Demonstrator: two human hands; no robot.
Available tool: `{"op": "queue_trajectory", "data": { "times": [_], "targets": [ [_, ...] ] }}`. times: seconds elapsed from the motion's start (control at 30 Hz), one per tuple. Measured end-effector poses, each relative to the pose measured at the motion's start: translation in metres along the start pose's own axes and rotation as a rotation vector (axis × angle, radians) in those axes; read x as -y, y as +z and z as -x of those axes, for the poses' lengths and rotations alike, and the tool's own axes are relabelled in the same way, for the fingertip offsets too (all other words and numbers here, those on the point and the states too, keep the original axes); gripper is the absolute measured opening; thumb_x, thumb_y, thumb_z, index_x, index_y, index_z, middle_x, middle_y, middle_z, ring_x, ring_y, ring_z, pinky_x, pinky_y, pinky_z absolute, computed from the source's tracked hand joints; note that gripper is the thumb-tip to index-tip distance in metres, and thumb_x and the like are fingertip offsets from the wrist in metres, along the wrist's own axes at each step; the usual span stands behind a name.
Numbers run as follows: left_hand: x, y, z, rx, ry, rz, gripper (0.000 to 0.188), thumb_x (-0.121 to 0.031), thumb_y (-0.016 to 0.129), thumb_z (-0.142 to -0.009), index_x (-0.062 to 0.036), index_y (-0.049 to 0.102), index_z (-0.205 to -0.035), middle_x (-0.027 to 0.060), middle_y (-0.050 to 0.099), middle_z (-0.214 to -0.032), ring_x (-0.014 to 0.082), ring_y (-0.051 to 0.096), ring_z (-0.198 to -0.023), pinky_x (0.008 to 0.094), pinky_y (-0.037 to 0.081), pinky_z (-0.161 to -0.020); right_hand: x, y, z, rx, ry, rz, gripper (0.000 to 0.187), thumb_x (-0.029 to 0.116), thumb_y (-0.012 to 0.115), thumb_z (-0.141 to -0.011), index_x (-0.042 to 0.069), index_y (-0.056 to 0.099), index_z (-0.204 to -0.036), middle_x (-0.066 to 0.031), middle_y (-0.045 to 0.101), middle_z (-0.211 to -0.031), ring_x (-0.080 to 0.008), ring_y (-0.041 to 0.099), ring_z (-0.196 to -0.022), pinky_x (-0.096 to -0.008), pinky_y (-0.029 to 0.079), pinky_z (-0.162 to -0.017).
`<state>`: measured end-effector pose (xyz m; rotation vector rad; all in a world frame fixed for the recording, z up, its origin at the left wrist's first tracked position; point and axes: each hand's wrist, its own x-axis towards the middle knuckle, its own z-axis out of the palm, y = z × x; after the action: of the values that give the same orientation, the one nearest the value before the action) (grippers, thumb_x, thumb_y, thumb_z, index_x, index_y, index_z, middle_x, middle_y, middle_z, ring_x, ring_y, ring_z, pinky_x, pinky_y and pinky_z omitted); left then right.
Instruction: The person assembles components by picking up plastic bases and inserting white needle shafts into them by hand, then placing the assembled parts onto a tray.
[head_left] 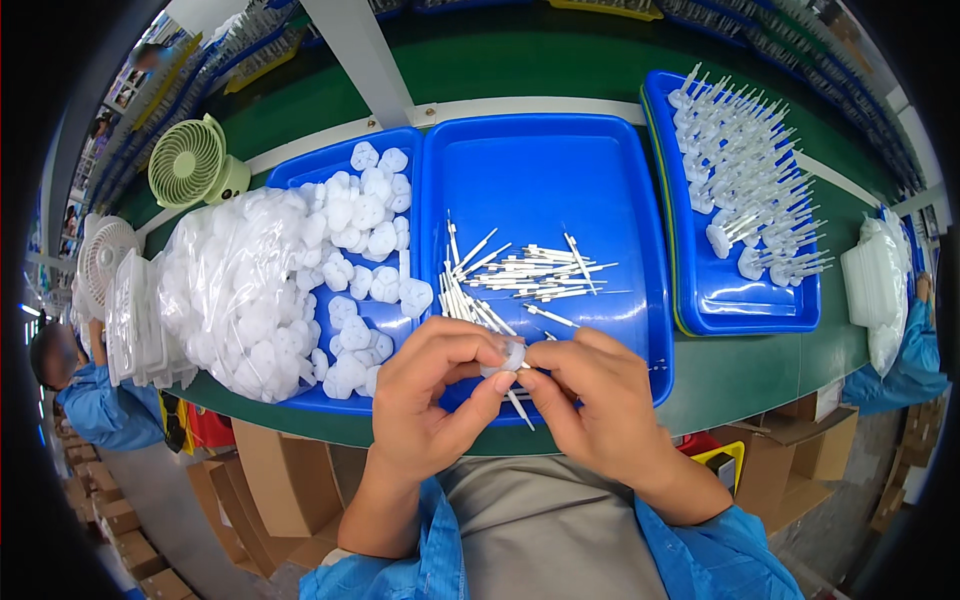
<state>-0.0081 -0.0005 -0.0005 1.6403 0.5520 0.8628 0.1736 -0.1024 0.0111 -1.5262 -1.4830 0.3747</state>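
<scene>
My left hand (430, 390) pinches a translucent white plastic disc (513, 354) between thumb and fingers, in front of my body. The fingertips of my right hand (605, 395) are closed against the disc's right side. A small white bit shows between them, but most of it is hidden. Both hands are over the front of a blue tray (550, 160) where slim white rods (535, 272) lie in a loose pile. One white rod (519, 408) pokes out below my left thumb; I cannot tell whether it is held or lying in the tray.
To the left, a clear bag of white discs (240, 280) and loose discs (350, 360) fill another blue tray. At right, a blue tray (750, 310) carries rows of discs with rods standing up. A green fan (190, 165) stands at back left. Other people (105, 405) sit either side.
</scene>
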Motion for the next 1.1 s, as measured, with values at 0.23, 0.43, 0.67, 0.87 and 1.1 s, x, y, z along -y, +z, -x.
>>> {"op": "queue_trajectory", "data": {
  "times": [0.23, 0.43, 0.67, 0.87, 1.1],
  "targets": [
    [-0.002, -0.006, -0.007, 0.067, 0.139, 0.179, 0.020, 0.011, 0.081, -0.093, 0.0066, 0.071, -0.110, 0.0197, 0.068, -0.123, 0.0374, 0.078, -0.122, 0.0482, 0.067, -0.105, 0.000, 0.003, 0.008, -0.090, -0.088, -0.052, 0.023, 0.008, 0.091, -0.092, 0.005, 0.082, -0.112, -0.0053, 0.073, -0.082, -0.0230, 0.060, -0.065, -0.0386, 0.047, -0.060],
    [-0.015, 0.002, -0.008, -0.053, 0.126, 0.140, 0.024, 0.009, 0.083, -0.090, 0.0051, 0.074, -0.112, 0.0217, 0.070, -0.126, 0.0402, 0.078, -0.122, 0.0502, 0.067, -0.105, -0.002, 0.002, 0.008, -0.080, -0.147, 0.005, 0.028, 0.010, 0.093, -0.088, 0.006, 0.083, -0.114, -0.0041, 0.073, -0.080, -0.0231, 0.065, -0.068, -0.0374, 0.047, -0.062],
    [-0.020, -0.011, -0.012, 0.054, 0.272, -0.185, 0.033, 0.009, 0.084, -0.085, 0.0034, 0.082, -0.117, 0.0235, 0.074, -0.128, 0.0359, 0.082, -0.118, 0.0373, 0.069, -0.093, -0.001, 0.001, 0.009, -0.068, -0.162, 0.065, 0.030, 0.012, 0.094, -0.087, 0.006, 0.083, -0.115, -0.0027, 0.072, -0.081, -0.0216, 0.064, -0.069, -0.0377, 0.042, -0.063],
    [-0.026, -0.009, -0.013, 0.016, 0.249, -0.241, 0.039, 0.005, 0.086, -0.082, -0.0004, 0.086, -0.121, 0.0209, 0.075, -0.127, 0.0306, 0.081, -0.106, 0.0362, 0.068, -0.091, -0.002, 0.000, 0.008, -0.060, -0.176, 0.091, 0.030, 0.012, 0.094, -0.087, 0.006, 0.083, -0.115, -0.0015, 0.070, -0.081, -0.0211, 0.062, -0.069, -0.0377, 0.041, -0.064],
    [-0.020, -0.012, -0.011, -0.051, 0.343, -0.341, 0.033, -0.001, 0.091, -0.077, -0.0052, 0.091, -0.110, 0.0175, 0.077, -0.121, 0.0317, 0.079, -0.111, 0.0381, 0.067, -0.094, -0.001, -0.001, 0.009, -0.067, -0.178, 0.065, 0.032, 0.011, 0.093, -0.088, 0.006, 0.083, -0.118, -0.0021, 0.071, -0.082, -0.0212, 0.062, -0.068, -0.0375, 0.040, -0.064]
  ]
}}
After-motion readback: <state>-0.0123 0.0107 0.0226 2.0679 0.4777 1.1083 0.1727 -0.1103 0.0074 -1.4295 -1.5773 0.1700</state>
